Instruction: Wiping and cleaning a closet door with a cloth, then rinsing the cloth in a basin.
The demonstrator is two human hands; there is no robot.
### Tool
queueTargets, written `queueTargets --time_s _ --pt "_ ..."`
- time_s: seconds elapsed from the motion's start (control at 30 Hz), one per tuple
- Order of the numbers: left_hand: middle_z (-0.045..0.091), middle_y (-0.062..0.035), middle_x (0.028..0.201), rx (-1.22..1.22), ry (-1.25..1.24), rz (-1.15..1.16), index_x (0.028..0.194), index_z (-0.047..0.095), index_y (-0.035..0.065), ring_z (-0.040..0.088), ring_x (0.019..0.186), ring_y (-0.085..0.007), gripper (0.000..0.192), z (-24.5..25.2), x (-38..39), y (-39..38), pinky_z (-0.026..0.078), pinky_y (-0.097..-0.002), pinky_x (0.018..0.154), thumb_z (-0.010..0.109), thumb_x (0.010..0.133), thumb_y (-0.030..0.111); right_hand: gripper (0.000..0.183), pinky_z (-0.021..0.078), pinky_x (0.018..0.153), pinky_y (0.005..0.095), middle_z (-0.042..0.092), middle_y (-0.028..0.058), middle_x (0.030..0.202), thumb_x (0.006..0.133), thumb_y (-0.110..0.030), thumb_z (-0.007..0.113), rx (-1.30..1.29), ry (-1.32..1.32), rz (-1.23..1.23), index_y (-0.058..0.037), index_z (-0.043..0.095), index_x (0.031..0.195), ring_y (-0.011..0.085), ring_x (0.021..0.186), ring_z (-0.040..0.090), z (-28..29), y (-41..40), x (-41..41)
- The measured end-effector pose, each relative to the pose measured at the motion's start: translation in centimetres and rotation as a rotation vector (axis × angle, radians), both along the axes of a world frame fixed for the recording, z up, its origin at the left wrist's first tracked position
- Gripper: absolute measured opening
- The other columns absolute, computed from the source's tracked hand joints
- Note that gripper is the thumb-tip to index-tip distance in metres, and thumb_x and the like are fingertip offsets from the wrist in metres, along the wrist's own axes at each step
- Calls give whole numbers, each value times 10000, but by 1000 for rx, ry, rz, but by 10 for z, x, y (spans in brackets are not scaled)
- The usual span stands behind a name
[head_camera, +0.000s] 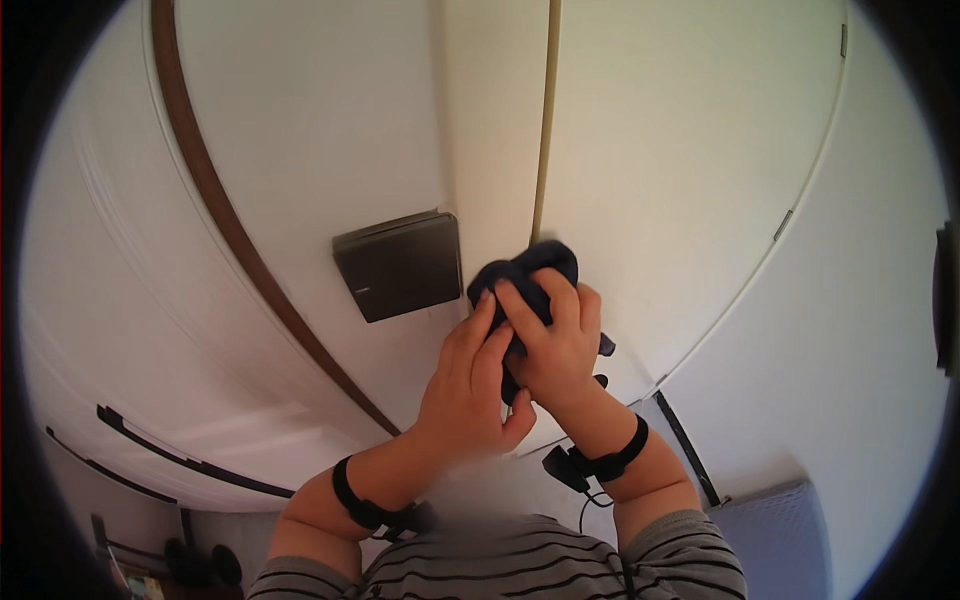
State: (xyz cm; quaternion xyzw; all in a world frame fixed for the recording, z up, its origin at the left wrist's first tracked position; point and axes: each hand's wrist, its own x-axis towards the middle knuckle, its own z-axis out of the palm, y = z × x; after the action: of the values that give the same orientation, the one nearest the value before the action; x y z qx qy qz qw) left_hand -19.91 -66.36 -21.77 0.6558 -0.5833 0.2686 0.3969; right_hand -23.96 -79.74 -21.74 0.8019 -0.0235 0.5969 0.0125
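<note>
A bunched dark navy cloth (551, 259) is held in front of me, against or just before the white panels; contact with them is hard to judge. My right hand (559, 341) lies over the cloth with its fingers spread and bent into the folds. From the left, my left hand (461, 382) grips the cloth's near side, fingertips on its edge and thumb below. A small end of cloth shows past my right hand. The palms and the middle of the cloth are hidden.
Left of the cloth sits a dark, square-faced box (401, 266). A tan strip (550, 112) runs upward beside a white door panel (675, 150) with several hinges at its right edge. A brown strip (225, 217) curves at left. A blue padded item (776, 540) is lower right.
</note>
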Motion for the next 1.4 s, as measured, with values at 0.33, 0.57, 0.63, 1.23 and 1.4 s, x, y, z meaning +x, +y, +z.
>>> queueTargets --time_s 0.33,0.57,0.63,1.23,1.4 --pt "261 -388 1408 -82 -196 67 1317 335 -121 394 1203 -502 710 62 7 -15 325 -522 1020 588 688 91 678 447 747 387 523 89 1164 490 -47 752 -5 -121 132 -164 645 1149 308 926 483 70 -11 16" --pt "341 -359 1381 -265 -333 73 1300 376 -110 438 1167 -477 647 134 14 -31 343 -479 1014 560 714 91 640 456 713 369 530 64 1120 512 -61 759 -9 -265 111 -184 629 1126 300 898 477 149 -13 24" --pt "348 -359 1374 -237 -327 75 1289 387 -111 446 1158 -473 646 119 16 -29 349 -484 1007 567 702 93 643 455 704 366 529 65 1125 513 -68 760 -10 -289 112 -183 627 1131 300 902 477 136 -16 28" --pt "403 -313 1336 89 -182 2 1168 506 -69 495 1127 -456 565 -66 24 6 442 -492 947 650 629 17 564 457 748 416 509 123 1158 631 -90 699 93 129 80 -119 596 1185 332 910 504 -76 0 -7" --pt "472 -233 1270 165 -155 -35 1110 553 -19 536 1081 -402 434 -108 32 16 480 -433 907 666 692 -10 653 474 769 435 501 145 1163 551 -57 747 123 305 127 -86 585 1182 359 919 510 -115 1 -24"
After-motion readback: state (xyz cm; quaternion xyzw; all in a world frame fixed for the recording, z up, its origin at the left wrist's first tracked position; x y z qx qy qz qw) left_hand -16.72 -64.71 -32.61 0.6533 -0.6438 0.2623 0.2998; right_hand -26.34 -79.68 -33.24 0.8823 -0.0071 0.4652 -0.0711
